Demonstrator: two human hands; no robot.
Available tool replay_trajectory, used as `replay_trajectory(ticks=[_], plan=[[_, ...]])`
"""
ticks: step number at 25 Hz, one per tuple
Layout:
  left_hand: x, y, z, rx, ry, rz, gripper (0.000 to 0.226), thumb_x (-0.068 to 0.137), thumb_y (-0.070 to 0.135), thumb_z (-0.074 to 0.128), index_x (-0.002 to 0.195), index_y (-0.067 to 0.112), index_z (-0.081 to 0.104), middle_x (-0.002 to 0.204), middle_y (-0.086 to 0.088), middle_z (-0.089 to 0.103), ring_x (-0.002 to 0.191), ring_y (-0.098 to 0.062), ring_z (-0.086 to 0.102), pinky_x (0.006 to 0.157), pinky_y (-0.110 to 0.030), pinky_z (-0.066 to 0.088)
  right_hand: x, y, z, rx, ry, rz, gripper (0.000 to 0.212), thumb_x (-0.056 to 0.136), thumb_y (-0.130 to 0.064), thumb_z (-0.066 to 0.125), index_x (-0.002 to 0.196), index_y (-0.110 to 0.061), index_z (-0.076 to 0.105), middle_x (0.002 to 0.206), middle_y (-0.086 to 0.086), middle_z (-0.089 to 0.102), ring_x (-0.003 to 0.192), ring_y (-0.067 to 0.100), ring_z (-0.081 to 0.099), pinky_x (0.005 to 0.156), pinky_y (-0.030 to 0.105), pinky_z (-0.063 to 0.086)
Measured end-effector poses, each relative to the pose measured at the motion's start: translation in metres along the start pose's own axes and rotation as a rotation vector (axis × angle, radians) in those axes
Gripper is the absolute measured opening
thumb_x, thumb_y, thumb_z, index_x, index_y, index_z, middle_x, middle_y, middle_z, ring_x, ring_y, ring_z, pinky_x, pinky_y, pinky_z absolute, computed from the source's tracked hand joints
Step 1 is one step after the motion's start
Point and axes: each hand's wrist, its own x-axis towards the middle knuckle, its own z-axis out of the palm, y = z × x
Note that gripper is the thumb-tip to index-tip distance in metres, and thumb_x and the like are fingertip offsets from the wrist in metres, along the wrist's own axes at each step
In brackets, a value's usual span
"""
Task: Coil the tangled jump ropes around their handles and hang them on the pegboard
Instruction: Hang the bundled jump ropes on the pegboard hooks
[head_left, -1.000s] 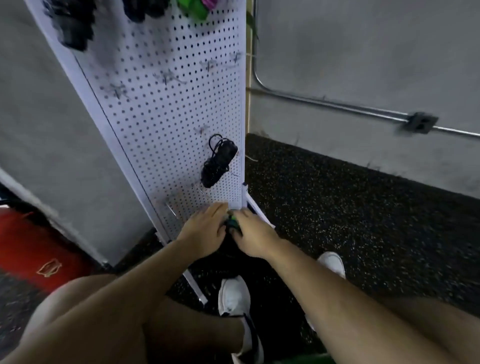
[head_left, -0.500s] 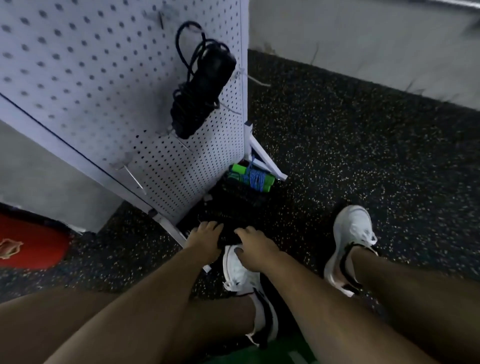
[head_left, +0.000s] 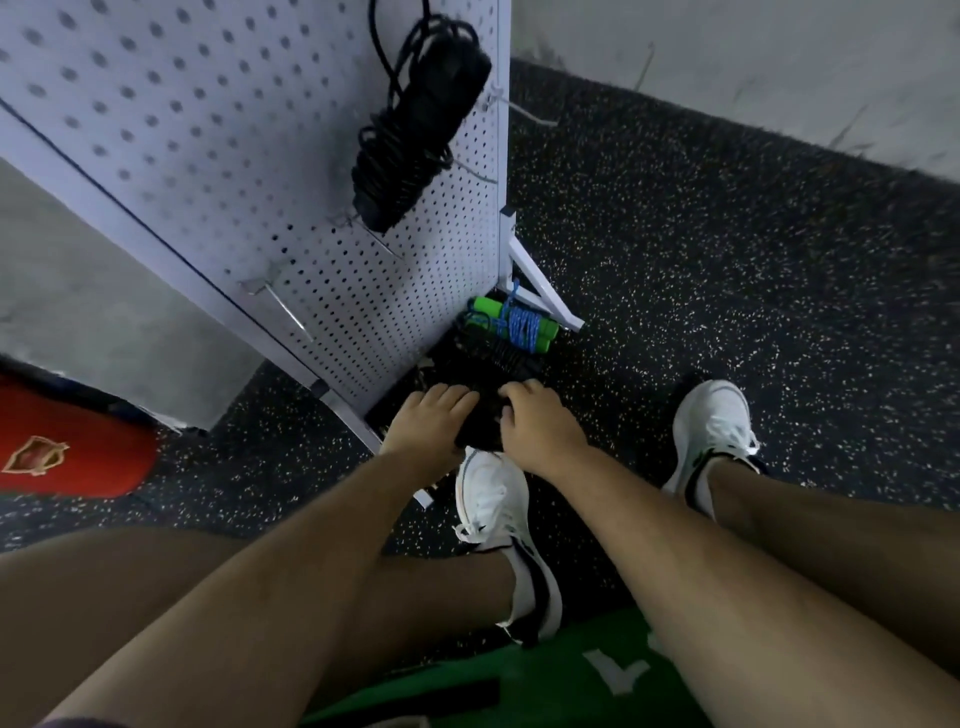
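2 hands gather a loose rope at the foot of the pegboard (head_left: 208, 156).
The white board stands on the floor so finished ropes can hang on its hooks; 1 coiled black bundle (head_left: 415, 140) is already hung there. Below it, the left hand (head_left: 426, 421) and right hand (head_left: 540, 426) both curl down onto a black rope (head_left: 480, 434) on the floor, apparently grasping it to start winding. A green-handled rope (head_left: 511, 325), already wound, lies against the board's base, not yet hung.
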Motion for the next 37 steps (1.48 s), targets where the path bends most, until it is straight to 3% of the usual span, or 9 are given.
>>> replay_trajectory(ticks=[5,8,11,19,23,27,29,33,37], plan=[[-0.026,0.022,-0.069,-0.086,0.346,0.213,0.086,0.069,0.032,0.085,0.142,0.018,0.043,0.151,-0.007,0.047,0.140,-0.028,0.044,0.105,-0.044,0.048,-0.019,-0.030,-0.072,0.696,-0.108,0.230,0.040,0.103,-0.042,0.043,0.131,-0.020,0.060,0.128,0.009,0.065,0.115,0.025,0.061,0.101,0.041,0.048],[-0.038,0.031,-0.126,-0.119,0.484,0.292,0.087,0.069,0.010,0.081,0.145,0.024,0.041,0.155,-0.011,0.033,0.142,-0.034,0.036,0.107,-0.048,0.048,-0.052,-0.049,-0.124,1.218,-0.182,0.258,0.031,0.101,-0.041,0.052,0.122,-0.023,0.067,0.106,0.006,0.072,0.087,0.020,0.068,0.069,0.036,0.058],[-0.053,0.044,-0.184,-0.086,0.585,0.277,0.090,0.069,-0.003,0.073,0.147,0.029,0.039,0.146,-0.007,0.034,0.130,-0.031,0.037,0.098,-0.045,0.052,-0.085,-0.062,-0.170,1.349,-0.054,0.167,0.024,0.099,-0.033,0.060,0.121,-0.023,0.064,0.111,0.011,0.071,0.086,0.022,0.068,0.064,0.038,0.059],[-0.080,0.103,-0.308,-0.641,0.728,0.159,0.060,0.092,0.047,0.058,0.148,0.036,0.038,0.143,0.022,0.039,0.131,0.006,0.040,0.106,-0.019,0.040,-0.134,-0.112,-0.267,1.332,0.476,-0.113,0.051,0.084,-0.039,0.079,0.128,-0.037,0.053,0.112,0.004,0.072,0.098,0.016,0.072,0.087,0.039,0.060],[-0.067,0.109,-0.387,-0.706,0.830,0.113,0.041,0.098,0.027,0.062,0.129,0.049,0.046,0.125,0.021,0.053,0.112,0.006,0.054,0.095,-0.014,0.047,-0.135,-0.135,-0.325,1.388,0.551,-0.254,0.048,0.084,-0.040,0.078,0.126,-0.045,0.056,0.115,0.005,0.072,0.100,0.019,0.072,0.078,0.031,0.061],[-0.051,0.106,-0.460,-0.667,0.950,0.118,0.043,0.099,0.027,0.061,0.141,0.031,0.049,0.132,0.013,0.056,0.119,-0.002,0.054,0.104,-0.027,0.047,-0.132,-0.168,-0.401,1.409,0.533,-0.391,0.046,0.097,-0.014,0.063,0.129,-0.042,0.046,0.114,0.001,0.068,0.097,0.018,0.069,0.068,0.024,0.060],[-0.042,0.103,-0.495,-0.629,1.007,0.122,0.046,0.099,0.026,0.061,0.143,0.027,0.048,0.134,0.009,0.056,0.121,-0.006,0.054,0.105,-0.028,0.046,-0.126,-0.188,-0.435,1.431,0.568,-0.423,0.051,0.096,-0.012,0.064,0.138,-0.035,0.047,0.117,0.004,0.068,0.102,0.023,0.069,0.080,0.037,0.062],[-0.026,0.103,-0.553,-0.527,1.091,0.153,0.049,0.099,0.018,0.059,0.146,0.018,0.046,0.139,0.005,0.047,0.117,0.002,0.044,0.103,-0.003,0.030,-0.111,-0.213,-0.486,1.389,0.669,-0.450,0.044,0.095,-0.017,0.066,0.136,-0.023,0.052,0.115,0.005,0.068,0.101,0.022,0.070,0.080,0.040,0.061],[0.001,0.099,-0.594,-0.477,1.103,0.157,0.053,0.098,0.014,0.054,0.149,0.018,0.040,0.145,0.000,0.046,0.132,-0.011,0.044,0.118,-0.031,0.035,-0.095,-0.234,-0.534,1.339,0.708,-0.486,0.034,0.096,-0.016,0.063,0.128,-0.024,0.055,0.119,0.010,0.068,0.106,0.023,0.067,0.097,0.046,0.055]])
